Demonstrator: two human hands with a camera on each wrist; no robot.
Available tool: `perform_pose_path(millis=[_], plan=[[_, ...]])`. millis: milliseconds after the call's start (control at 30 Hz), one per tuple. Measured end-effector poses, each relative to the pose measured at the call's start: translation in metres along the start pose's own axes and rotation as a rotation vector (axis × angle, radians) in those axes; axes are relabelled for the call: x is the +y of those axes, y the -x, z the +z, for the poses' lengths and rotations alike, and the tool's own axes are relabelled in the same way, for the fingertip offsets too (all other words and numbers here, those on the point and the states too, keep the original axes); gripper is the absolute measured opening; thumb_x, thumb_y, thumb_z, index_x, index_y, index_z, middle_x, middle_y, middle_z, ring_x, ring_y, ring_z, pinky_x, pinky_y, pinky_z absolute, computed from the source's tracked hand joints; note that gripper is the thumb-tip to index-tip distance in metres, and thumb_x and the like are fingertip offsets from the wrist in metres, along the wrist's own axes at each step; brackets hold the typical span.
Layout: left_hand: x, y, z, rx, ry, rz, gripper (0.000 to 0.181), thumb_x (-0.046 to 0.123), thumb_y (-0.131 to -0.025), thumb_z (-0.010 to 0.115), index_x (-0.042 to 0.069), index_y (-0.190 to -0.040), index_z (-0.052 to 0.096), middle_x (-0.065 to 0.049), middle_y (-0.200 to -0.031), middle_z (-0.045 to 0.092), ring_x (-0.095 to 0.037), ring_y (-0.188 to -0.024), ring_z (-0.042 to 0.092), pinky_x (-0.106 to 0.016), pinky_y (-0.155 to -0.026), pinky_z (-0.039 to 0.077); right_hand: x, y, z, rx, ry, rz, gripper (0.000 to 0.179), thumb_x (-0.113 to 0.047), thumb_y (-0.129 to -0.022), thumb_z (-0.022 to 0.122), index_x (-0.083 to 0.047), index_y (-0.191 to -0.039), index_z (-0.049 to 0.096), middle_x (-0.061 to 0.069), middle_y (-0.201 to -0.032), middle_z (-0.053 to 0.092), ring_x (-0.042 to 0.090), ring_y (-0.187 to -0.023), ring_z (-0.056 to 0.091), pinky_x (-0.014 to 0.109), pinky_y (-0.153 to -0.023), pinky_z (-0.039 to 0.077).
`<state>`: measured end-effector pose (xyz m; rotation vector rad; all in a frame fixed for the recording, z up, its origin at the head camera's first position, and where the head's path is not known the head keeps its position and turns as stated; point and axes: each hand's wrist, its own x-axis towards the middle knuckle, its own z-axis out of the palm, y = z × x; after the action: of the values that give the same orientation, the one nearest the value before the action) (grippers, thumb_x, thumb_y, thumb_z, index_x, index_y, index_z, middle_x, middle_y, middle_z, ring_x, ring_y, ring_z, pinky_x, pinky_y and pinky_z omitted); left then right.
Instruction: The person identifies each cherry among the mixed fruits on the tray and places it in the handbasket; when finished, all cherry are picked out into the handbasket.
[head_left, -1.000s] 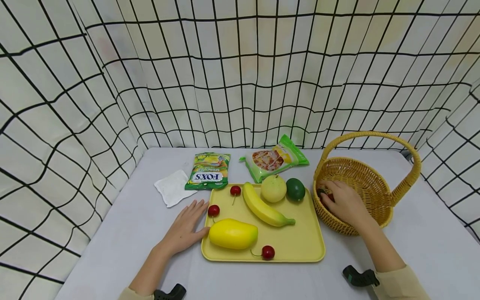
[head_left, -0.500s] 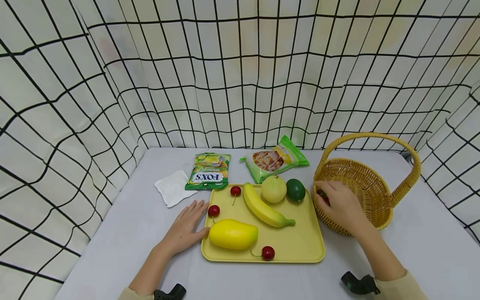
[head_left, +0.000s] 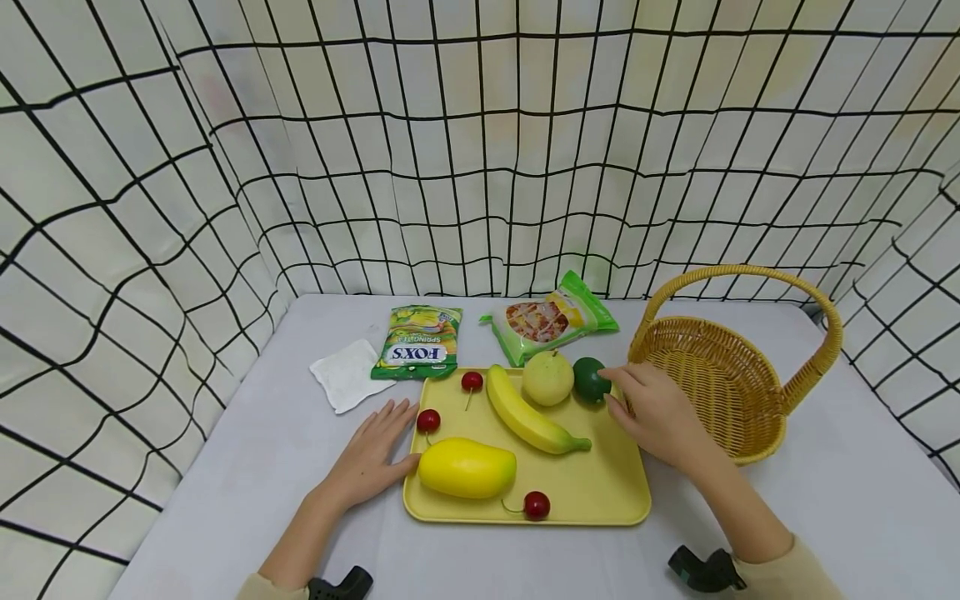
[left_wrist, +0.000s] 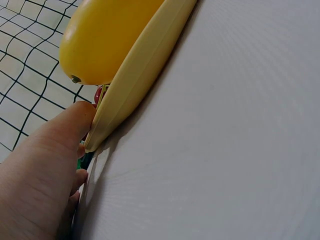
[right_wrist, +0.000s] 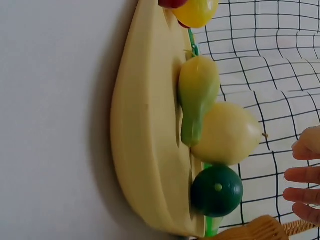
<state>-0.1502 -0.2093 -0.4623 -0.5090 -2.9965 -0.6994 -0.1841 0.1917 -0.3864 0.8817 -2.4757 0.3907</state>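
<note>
Green fruit (head_left: 589, 382) sits in the far right corner of the tray (head_left: 592, 496), just beside the pale fruit (head_left: 548, 377); can't confirm contact between those 2. Right hand (head_left: 660, 412) is over it, fingers extended and spread, nothing held. Head view overlaps fingertips and fruit, but right wrist view shows a gap, so 0 contact. Left hand (head_left: 372, 454) lies flat on the surface (head_left: 225, 517), thumb at the tray's left rim. The 2 hands are well apart.

Handling, my read: smooth, even skin, probably molded plastic or foam. Expect light, stiff, a bit slippery, hard to damage. Rounded, so a push from 1 side would likely roll it.

Grip: pinch across the widest part, thumb near side, fingers far side. Left flank is crowded by the pale fruit; right flank has the tray rim, basket (head_left: 716, 379) just beyond. Avoid the end with the small pale spot; it curves away, pads could slide. Light squeeze should do. Straight lift keeps the pale fruit and banana (head_left: 528, 419) unbumped.
</note>
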Motion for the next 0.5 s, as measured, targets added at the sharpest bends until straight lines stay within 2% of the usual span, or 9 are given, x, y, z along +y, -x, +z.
perform_pose_path(millis=[500], plan=[[-0.001, -0.001, 0.001, -0.001, -0.005, 0.001, 0.072, 0.045, -0.084, 0.058, 0.013, -0.143, 0.032, -0.01, -0.148, 0.028, -0.029, -0.137, 0.016, -0.047, -0.11, 0.01, -0.032, -0.03, 0.018, -0.037, -0.017, -0.182, 0.028, -0.013, -0.078, 0.068, -0.008, -0.105, 0.064, 0.004, -0.094, 0.062, 0.021, -0.086, 0.056, 0.034, -0.072, 0.048]])
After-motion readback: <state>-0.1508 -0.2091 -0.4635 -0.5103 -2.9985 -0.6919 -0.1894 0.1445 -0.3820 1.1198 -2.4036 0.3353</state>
